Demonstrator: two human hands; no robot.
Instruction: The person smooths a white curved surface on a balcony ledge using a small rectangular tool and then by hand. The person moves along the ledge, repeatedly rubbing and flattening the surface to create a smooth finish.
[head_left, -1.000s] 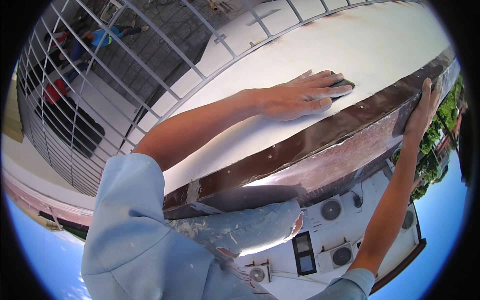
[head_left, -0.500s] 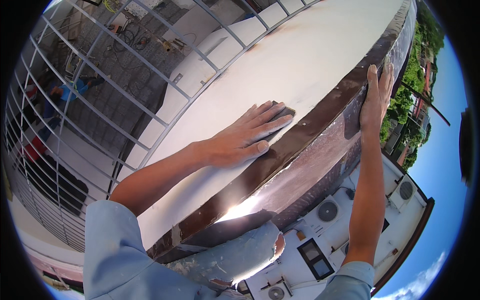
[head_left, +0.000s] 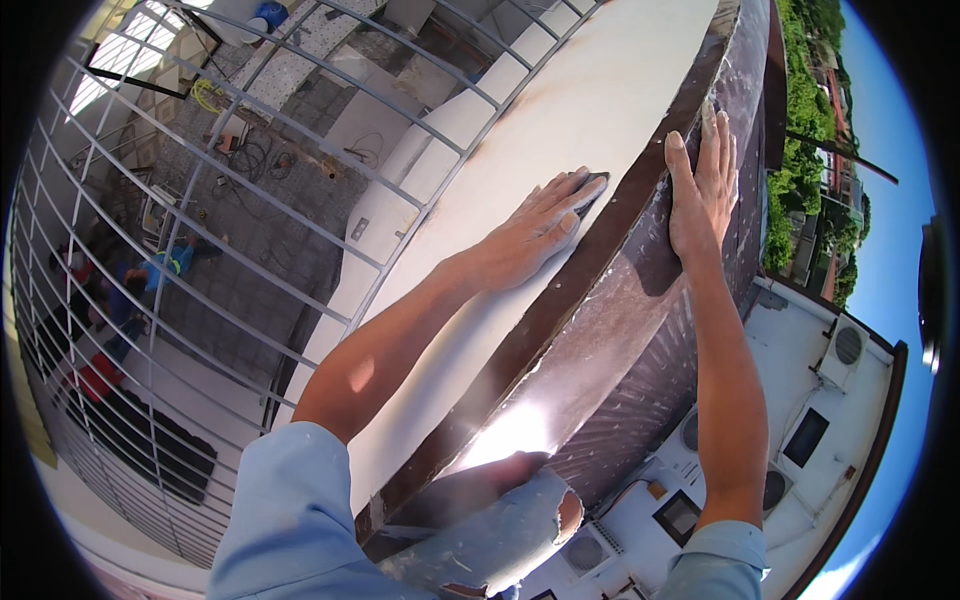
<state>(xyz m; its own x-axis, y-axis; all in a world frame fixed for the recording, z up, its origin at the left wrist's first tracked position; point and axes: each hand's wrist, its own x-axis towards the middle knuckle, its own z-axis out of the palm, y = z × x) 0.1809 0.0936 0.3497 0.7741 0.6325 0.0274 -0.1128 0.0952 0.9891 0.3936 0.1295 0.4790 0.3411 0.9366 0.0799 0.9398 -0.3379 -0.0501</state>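
White ledge (head_left: 600,100): long axis diag., lower L to upper R, narrowing w/ distance; smooth, a few rusty stains along grille side. 1 brown trim (head_left: 595,275) down its R edge, same axis; past that, brown panel (head_left: 640,310), sunlit glare nr the bottom. 1 grey grille (head_left: 385,268) along ledge's L side; thru it, paved floor (head_left: 290,225) well below, w/ cables (head_left: 255,158) & at least 1 person (head_left: 165,268) in blue. R side, outdoors: 1 white bldg (head_left: 780,355), tilted in view, w/ at least 4 AC units (head_left: 848,347) & 2 dark windows (head_left: 805,437); trees (head_left: 795,220) & blue sky (head_left: 885,120) beyond. Torn jeans (head_left: 470,530), lower edge. 2 hands: R hand (head_left: 705,195) flat on panel, fingers slightly spread, thumb apart at trim. L hand (head_left: 520,240) palm down, fingers pressed together over 1 dark pad (head_left: 598,188); can't tell if thumb pinches it. Pad's on ledge, nr trim, under L fingers; bare end points upper R, rest hidden, so can't tell its long axis.
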